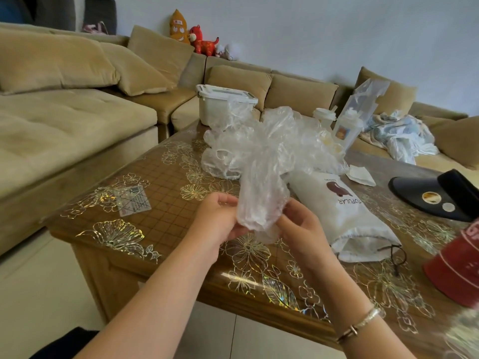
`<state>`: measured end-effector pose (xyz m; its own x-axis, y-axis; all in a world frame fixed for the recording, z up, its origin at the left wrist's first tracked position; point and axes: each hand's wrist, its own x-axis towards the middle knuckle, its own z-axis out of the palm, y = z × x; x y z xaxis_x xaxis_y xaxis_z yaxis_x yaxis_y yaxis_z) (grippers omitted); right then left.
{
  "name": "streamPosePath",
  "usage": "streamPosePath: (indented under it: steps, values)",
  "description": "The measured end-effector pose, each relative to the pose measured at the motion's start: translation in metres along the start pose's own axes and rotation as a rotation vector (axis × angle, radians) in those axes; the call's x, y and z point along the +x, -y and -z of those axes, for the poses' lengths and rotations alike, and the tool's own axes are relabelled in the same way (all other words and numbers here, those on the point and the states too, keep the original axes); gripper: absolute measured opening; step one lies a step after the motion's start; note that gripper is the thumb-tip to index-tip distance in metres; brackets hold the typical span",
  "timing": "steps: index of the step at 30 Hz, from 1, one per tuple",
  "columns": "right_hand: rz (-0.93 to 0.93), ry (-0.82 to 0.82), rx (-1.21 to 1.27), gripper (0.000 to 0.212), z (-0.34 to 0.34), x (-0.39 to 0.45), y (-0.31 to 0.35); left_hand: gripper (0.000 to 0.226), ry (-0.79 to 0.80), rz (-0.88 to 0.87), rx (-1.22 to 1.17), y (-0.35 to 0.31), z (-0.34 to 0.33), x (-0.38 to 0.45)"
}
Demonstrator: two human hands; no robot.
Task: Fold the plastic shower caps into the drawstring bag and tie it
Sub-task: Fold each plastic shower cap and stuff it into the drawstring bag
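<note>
Nearest the bench's front edge, the left hand (220, 218) and right hand (298, 226) each pinch one crumpled clear plastic shower cap (259, 200), lifted clear, likely for folding. The white drawstring bag (344, 216) lies just beside them toward the bench's right side, mouth gaping to receive it.

Surface (166, 182): wooden, with a gold floral overlay. A small printed card (132, 200) lies near its left edge. White lidded container (223, 104) at the far edge. Lidded cup (324, 116) beside a clear upright package (355, 117). Black visor (438, 195) and red cap (458, 265) at right. Tan sectional sofa (77, 117) behind; stuffed toys (199, 37) on its back; crumpled blanket (404, 136) on the right seat.
</note>
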<state>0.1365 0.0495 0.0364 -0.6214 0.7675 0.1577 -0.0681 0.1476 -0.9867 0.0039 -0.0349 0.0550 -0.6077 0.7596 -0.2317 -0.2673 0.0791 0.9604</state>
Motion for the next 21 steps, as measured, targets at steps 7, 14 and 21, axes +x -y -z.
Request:
streamPosePath:
  steps: [7,14,21]
  values:
    - [-0.104,-0.135,0.109,0.018,0.015,0.001,0.001,0.017,0.137,-0.131,0.053,-0.003,-0.008,-0.003]
    - [-0.195,-0.169,0.280,0.044,0.016,-0.001,0.006,0.034,0.229,-0.048,-0.047,0.004,-0.017,-0.007]
    - [-0.138,-0.063,0.149,0.040,0.011,-0.005,0.008,0.004,0.141,-0.035,-0.024,0.010,-0.019,-0.003]
